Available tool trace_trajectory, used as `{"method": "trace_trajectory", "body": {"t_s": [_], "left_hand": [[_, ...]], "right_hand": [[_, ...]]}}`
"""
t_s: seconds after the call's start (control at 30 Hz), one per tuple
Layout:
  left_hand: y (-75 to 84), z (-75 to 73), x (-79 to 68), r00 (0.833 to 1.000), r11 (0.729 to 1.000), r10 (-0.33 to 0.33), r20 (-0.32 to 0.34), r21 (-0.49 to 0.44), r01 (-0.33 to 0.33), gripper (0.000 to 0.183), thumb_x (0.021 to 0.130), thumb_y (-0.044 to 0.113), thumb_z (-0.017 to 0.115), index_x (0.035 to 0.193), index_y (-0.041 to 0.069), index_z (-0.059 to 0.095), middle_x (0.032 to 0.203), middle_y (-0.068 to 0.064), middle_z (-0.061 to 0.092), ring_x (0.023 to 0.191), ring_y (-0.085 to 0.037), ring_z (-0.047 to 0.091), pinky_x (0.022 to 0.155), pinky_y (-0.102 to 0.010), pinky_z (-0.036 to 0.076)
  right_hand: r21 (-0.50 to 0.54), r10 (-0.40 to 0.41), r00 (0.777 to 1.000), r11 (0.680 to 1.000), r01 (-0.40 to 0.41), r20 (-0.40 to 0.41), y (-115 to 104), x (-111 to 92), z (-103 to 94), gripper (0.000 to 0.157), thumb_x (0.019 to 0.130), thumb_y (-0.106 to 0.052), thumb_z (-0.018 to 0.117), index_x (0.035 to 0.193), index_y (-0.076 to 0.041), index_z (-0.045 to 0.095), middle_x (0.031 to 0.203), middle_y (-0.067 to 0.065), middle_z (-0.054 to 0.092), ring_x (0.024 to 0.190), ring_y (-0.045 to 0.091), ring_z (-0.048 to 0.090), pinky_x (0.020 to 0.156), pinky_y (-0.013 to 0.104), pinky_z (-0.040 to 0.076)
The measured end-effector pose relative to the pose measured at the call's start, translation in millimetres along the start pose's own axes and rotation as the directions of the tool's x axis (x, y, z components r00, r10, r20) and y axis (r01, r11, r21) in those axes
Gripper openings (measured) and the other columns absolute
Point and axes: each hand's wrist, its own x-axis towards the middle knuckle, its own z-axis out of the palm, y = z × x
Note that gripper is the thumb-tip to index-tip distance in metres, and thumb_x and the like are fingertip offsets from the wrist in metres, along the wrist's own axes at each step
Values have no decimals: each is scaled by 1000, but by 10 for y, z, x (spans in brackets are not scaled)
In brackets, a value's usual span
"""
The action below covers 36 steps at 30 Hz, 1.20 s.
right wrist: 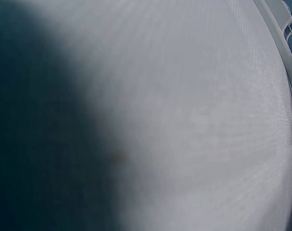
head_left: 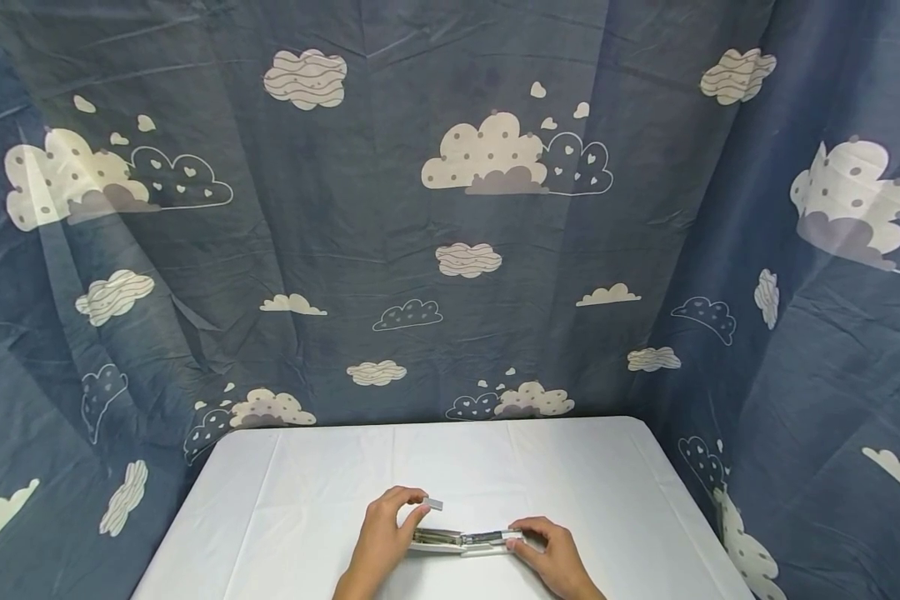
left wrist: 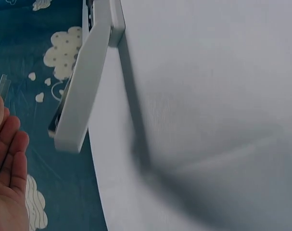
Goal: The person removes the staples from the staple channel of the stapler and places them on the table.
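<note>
A white stapler (head_left: 438, 547) lies opened out just over the white table, its metal inside facing up. My right hand (head_left: 557, 557) pinches its right end between thumb and fingers. Above the left end, my left hand (head_left: 381, 533) holds a small silver strip of staples (head_left: 434, 504) between thumb and forefinger, apart from the stapler. The left wrist view shows the strip (left wrist: 4, 86) at the fingertips and the stapler's white arm (left wrist: 83, 91) beside the hand. Only a white edge of the stapler (right wrist: 279, 36) appears in the right wrist view; the right fingers are not visible there.
The table (head_left: 315, 475) is covered with a smooth white cloth. Dark blue curtains (head_left: 360, 208) with cloud prints hang behind it and at both sides. A shadow (left wrist: 141, 144) falls across the cloth below the stapler.
</note>
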Motion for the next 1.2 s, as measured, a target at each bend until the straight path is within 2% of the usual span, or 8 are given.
{"method": "trace_trajectory", "body": {"t_s": [0.5,0.7,0.8,1.03,1.2], "left_hand": [[-191,-248,-58,995,999,16,-97,39,-12,15,89,23,81,104,22,78,102,14,75,94,-8,72,85,-38,60],[-258,-328,-95,994,998,-35,-105,42,40,16,88,22,82,103,20,78,101,12,76,100,-13,74,87,-40,61],[-308,-358,-120,991,997,-53,-123,46,59,16,87,20,83,102,21,78,99,14,75,98,-12,74,87,-40,61],[-414,-416,-207,986,994,-55,-155,80,68,17,85,18,84,100,22,78,97,14,76,93,-12,74,85,-44,61],[-483,-447,-267,986,992,-80,-145,86,93,15,87,19,83,101,22,78,97,13,76,93,-10,72,85,-44,61]], "right_hand": [[0,26,1000,1000,-26,10,-37,-4,-13,21,83,-30,87,100,-21,78,101,-9,76,101,3,68,94,22,55],[3,32,999,999,-32,14,-30,-4,-8,21,83,-30,87,100,-21,78,101,-9,76,101,2,67,94,21,55],[-6,37,999,999,-37,17,-43,-5,-11,22,83,-31,87,100,-20,78,101,-8,77,102,4,68,94,22,55],[-31,35,999,999,-34,20,-28,1,-14,24,83,-33,87,100,-20,78,102,-8,77,103,6,69,95,24,56],[-36,34,999,999,-33,20,-24,7,-13,24,83,-34,86,101,-21,78,102,-8,77,103,6,69,95,24,56]]}}
